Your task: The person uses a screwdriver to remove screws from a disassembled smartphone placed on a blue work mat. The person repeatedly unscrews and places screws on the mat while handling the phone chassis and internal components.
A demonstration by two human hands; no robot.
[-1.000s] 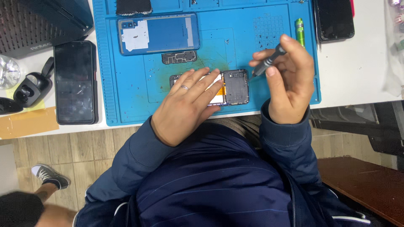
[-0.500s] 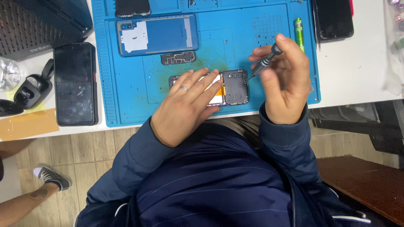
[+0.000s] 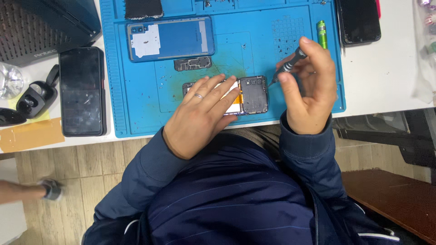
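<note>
The opened phone [image 3: 247,94] lies on the blue work mat [image 3: 136,122], close to the mat's near edge and so close to the near edge of the tabletop [image 3: 386,86]. The left hand [image 3: 200,113] is spread flat over it, fingers open, pressing down rather than clasping; a ring shows on one finger. The right hand [image 3: 311,88] has its grip closed around a small dark screwdriver [image 3: 288,66], pinched between thumb and fingertips, the tip slanting down toward the phone's right end but, as far as I can see, just short of touching it. To my eye the risk sits there: if the tip lands off a screw head or skids, it could scrape the exposed board near the camera cut-outs or nick the orange flex strip beside the left fingers. Tiny screws and specks are scattered over the mat, and a loosened one could easily roll among them and be lost, or drop off the near edge onto the wooden floor. A blue back cover [image 3: 170,38] and a small black bracket [image 3: 193,63] lie further back on the mat, safely apart. A green pen-like tool [image 3: 321,32] rests near the mat's right edge, just beyond the right hand, where a knuckle could knock it.
</note>
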